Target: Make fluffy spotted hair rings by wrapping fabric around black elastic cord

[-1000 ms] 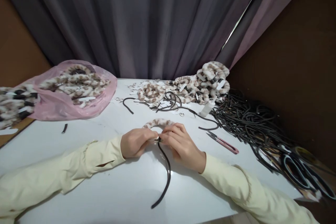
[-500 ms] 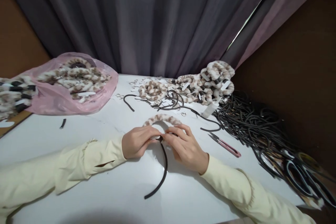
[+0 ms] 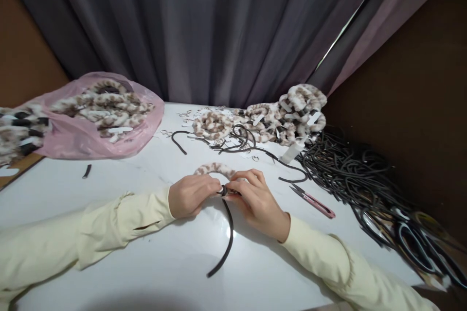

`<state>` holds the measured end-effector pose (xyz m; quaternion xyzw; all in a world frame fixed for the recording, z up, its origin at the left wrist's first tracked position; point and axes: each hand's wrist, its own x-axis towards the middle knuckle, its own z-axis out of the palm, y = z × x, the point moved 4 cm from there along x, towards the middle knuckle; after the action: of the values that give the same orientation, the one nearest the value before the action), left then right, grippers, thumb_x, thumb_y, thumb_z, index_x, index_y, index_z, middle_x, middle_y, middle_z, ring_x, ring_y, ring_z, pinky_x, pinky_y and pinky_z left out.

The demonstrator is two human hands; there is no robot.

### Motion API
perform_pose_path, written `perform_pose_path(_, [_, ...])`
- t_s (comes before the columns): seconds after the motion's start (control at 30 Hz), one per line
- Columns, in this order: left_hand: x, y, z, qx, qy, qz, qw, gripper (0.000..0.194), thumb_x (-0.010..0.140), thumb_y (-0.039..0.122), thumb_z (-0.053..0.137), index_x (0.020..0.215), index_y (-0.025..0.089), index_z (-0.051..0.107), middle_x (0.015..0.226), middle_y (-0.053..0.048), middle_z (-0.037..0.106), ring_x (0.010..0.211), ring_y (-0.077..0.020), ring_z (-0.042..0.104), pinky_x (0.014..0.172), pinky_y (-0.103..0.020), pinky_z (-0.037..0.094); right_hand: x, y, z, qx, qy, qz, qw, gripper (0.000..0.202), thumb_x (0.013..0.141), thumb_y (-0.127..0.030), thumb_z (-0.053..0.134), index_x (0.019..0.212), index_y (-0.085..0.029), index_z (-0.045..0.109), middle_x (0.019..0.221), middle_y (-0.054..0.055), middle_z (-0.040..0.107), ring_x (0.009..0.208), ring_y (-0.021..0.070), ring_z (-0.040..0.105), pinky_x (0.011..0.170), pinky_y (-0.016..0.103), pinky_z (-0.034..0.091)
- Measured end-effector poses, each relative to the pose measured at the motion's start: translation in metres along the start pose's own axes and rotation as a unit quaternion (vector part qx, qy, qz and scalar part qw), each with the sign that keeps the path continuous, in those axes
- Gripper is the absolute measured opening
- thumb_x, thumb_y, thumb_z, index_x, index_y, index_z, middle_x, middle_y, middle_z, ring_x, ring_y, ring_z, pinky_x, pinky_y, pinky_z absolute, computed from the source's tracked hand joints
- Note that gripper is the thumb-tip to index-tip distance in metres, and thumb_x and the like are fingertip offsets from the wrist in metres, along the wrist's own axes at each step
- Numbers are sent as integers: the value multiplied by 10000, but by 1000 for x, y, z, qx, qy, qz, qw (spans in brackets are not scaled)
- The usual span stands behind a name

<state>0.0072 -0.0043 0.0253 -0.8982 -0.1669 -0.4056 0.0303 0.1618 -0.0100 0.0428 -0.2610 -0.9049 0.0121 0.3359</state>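
Observation:
At the middle of the white table, my left hand (image 3: 193, 196) pinches one end of a spotted furry ring (image 3: 215, 168). My right hand (image 3: 257, 201) has its fingers closed on the other side, close to my left fingertips. Between the two hands a black cord (image 3: 229, 233) is wrapped around the ring's joint, and its free end hangs down in a curve onto the table. The fingertips partly hide the joint.
A pink bag (image 3: 146, 131) of furry rings lies at the left, near a short cord piece (image 3: 86, 171). Behind are more furry rings (image 3: 211, 125) and a white bottle (image 3: 292, 151). Snips (image 3: 314, 201) and a heap of black cords (image 3: 339, 170) lie at the right.
The furry ring has shifted left and looks narrower. More of the black cord now shows wrapped at the joint, and its loose end has swung slightly right.

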Motion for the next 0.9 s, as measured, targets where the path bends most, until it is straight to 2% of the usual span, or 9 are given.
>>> perform_pose_path(0.17, [4, 0, 2, 15, -27, 1, 1000, 153, 848, 117, 429, 986, 126, 494, 843, -91, 652, 750, -162, 608, 651, -247, 488, -1, 4, 4, 19, -35, 27, 999, 184, 848, -129, 483, 1032, -146, 473, 882, 85, 604, 949, 196, 504, 810, 354, 360])
perform_pose_path(0.27, [4, -6, 8, -2, -75, -34, 997, 159, 890, 183, 371, 936, 140, 518, 782, -57, 645, 690, -138, 595, 627, -227, 466, -1, 6, 7, 8, -76, 35, 996, 227, 853, -145, 478, 1080, -145, 469, 909, 86, 606, 970, 209, 486, 831, 368, 354])
perform_pose_path(0.4, [-1, -16, 17, -11, -122, -84, 989, 261, 918, 250, 301, 871, 152, 539, 744, -41, 617, 667, -129, 573, 601, -222, 432, -1, 9, 12, -11, -122, 37, 992, 148, 869, -229, 478, 994, -158, 513, 976, 89, 584, 1000, 221, 460, 841, 378, 356])
perform_pose_path(0.63, [-3, -22, 24, 1, -203, -110, 973, 316, 926, 323, 269, 837, 165, 529, 688, -25, 601, 631, -136, 566, 568, -236, 386, -2, 10, 15, -26, -124, 1, 992, 92, 862, -152, 459, 948, -162, 488, 1023, 89, 567, 1054, 215, 437, 848, 363, 353])
perform_pose_path(0.73, [-3, -23, 24, 2, -209, -109, 972, 307, 922, 346, 279, 848, 168, 518, 694, -30, 617, 625, -145, 576, 568, -246, 386, -2, 10, 16, -18, -128, -5, 992, 97, 836, -116, 458, 919, -164, 476, 1000, 89, 559, 1035, 214, 443, 840, 356, 357])
perform_pose_path(0.9, [-5, -23, 24, 17, -208, -90, 974, 335, 921, 393, 281, 844, 166, 516, 655, -24, 618, 571, -145, 580, 533, -250, 376, -2, 13, 16, 10, -103, 4, 995, 190, 710, 9, 408, 777, -168, 428, 902, 82, 531, 893, 199, 469, 761, 332, 378])
